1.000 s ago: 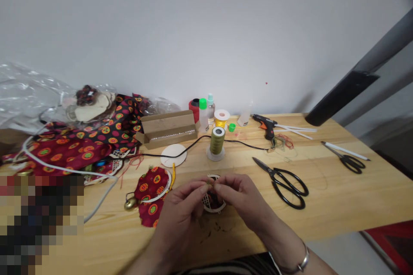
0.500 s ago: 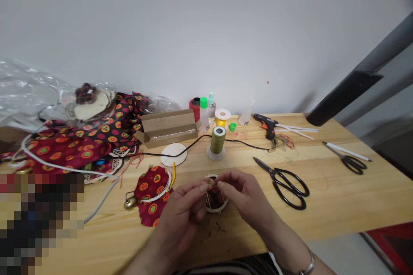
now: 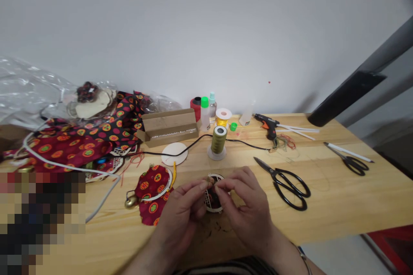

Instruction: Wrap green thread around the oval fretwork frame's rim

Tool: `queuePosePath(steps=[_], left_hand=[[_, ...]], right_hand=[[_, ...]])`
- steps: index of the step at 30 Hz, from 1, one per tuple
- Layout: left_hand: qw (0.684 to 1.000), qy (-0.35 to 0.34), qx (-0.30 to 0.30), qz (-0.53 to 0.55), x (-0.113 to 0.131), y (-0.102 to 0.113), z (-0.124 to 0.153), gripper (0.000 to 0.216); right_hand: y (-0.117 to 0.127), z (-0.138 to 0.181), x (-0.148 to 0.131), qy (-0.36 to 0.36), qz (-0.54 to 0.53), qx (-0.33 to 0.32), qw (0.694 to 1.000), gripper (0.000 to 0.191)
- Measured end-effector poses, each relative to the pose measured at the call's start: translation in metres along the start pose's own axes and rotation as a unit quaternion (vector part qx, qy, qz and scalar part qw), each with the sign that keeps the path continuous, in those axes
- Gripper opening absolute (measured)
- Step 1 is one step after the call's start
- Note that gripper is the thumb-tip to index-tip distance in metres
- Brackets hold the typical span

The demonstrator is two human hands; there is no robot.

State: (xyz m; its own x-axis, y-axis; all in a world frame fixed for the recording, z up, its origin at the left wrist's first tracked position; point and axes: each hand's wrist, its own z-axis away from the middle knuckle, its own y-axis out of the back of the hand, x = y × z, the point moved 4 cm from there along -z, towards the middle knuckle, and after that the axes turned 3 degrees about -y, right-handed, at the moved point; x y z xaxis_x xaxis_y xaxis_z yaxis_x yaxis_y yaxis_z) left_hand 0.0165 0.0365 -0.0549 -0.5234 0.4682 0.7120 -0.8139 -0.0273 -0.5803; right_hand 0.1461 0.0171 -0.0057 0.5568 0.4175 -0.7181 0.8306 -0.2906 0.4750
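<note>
Table carries fabric at left. Left hand and right hand meet near its front edge, beside scissors and spool. Fingertips of both are pinched closed on the top rim of disc. It seems fine thread work, which asks for a steady, small pull.

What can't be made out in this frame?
Head view only.
The small round piece: mostly covered by the left hand and right hand; what the fingertips pinch is too small to tell.
Near-left of the table: hidden under a pixelated block.
Labels on the bottles: too small to read.
The right forearm: cut off by the bottom edge.
</note>
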Motion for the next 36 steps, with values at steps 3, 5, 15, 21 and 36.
queuePosePath(steps=[3,5,15,21,36], left_hand=[[1.0,0.001,0.005,-0.004,0.0,-0.001,0.001,0.01],[1.0,-0.003,0.002,-0.009,0.001,-0.002,0.002,0.012],[1.0,-0.01,-0.001,-0.01,-0.002,0.003,0.002,0.013],[1.0,-0.018,-0.002,-0.013,-0.005,0.003,0.001,0.013],[0.997,-0.051,0.036,-0.054,-0.006,0.007,0.002,0.012]], right_hand=[[-0.001,0.0,0.003,0.0,0.02,0.001,1.0,0.01],[-0.001,0.0,0.004,0.005,0.035,-0.002,0.999,0.01],[-0.002,0.001,-0.001,0.079,0.106,0.025,0.991,0.01],[-0.001,0.002,-0.004,0.118,0.161,0.027,0.979,0.012],[-0.003,-0.001,-0.009,0.127,0.225,0.003,0.966,0.013]])
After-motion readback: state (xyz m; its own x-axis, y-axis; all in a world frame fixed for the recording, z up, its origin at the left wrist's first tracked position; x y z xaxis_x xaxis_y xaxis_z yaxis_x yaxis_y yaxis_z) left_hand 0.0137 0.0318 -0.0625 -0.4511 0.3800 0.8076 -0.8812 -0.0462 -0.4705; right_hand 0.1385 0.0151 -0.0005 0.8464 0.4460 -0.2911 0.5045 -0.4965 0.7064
